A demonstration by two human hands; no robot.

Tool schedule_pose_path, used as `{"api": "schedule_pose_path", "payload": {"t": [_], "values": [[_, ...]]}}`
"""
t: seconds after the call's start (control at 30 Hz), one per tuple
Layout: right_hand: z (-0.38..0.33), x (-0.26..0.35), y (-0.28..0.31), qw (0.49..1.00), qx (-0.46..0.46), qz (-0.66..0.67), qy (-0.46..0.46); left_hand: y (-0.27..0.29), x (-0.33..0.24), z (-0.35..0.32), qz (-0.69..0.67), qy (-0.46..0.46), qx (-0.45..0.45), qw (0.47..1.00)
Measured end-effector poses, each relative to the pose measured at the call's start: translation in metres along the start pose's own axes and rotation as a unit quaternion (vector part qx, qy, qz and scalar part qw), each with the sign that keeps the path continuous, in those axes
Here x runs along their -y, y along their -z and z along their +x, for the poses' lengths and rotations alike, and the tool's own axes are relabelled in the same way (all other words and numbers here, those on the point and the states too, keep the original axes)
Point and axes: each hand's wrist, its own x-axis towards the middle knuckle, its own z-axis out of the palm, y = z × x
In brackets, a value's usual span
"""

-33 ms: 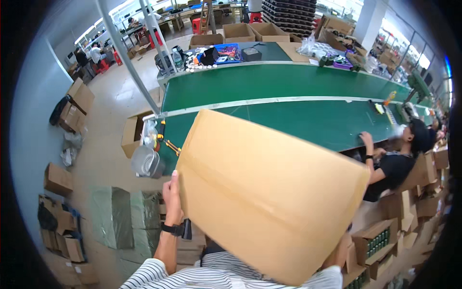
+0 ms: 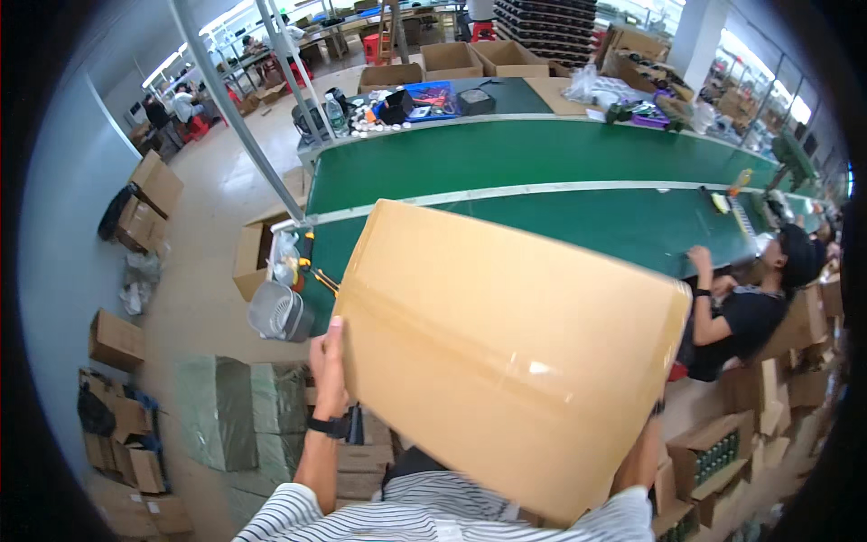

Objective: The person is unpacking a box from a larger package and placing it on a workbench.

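A large closed cardboard box is held up in front of me, tilted, with clear tape running across its broad face. My left hand grips its left edge, thumb showing along the side. At the lower right, my right forearm reaches up behind the box, which hides the hand and its fingers. Beyond the box lies a green conveyor belt. Just past my left hand, yellow-and-black handled tools and a grey plastic basket sit by the belt's end.
A co-worker in a dark shirt and cap sits at the belt on the right. Open cartons of green items stand near my right side. Wrapped bales are stacked at the lower left. A metal post rises by the belt's left end.
The box has shifted slightly in my grip and its tape now catches the light. The co-worker's raised hand has moved a little in the picture.
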Motion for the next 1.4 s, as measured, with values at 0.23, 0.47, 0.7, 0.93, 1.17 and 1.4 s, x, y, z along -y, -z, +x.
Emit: {"api": "schedule_pose_path", "payload": {"t": [0.23, 0.47, 0.7, 0.93, 1.17, 1.4], "values": [[0.305, 0.016, -0.066, 0.985, 0.159, 0.06, 0.036, -0.134, -0.012, 0.094, 0.306, -0.196, -0.179, 0.914], [0.253, 0.081, -0.129, 0.934, 0.139, 0.28, -0.173, -0.124, -0.016, 0.099, 0.343, -0.182, -0.276, 0.879], [0.129, 0.097, -0.144, 0.948, -0.015, -0.306, 0.083, -0.148, -0.017, 0.103, 0.294, -0.2, -0.283, 0.891], [0.152, 0.093, -0.146, 0.931, -0.016, -0.354, 0.092, -0.155, -0.028, 0.118, 0.221, -0.21, -0.298, 0.905], [0.183, 0.097, -0.163, 0.94, -0.05, -0.33, 0.072, -0.129, -0.023, 0.167, 0.065, -0.146, -0.23, 0.96], [0.127, 0.063, -0.15, 0.928, -0.094, -0.353, 0.071, -0.018, 0.129, 0.258, 0.376, -0.031, -0.345, 0.859]]}}
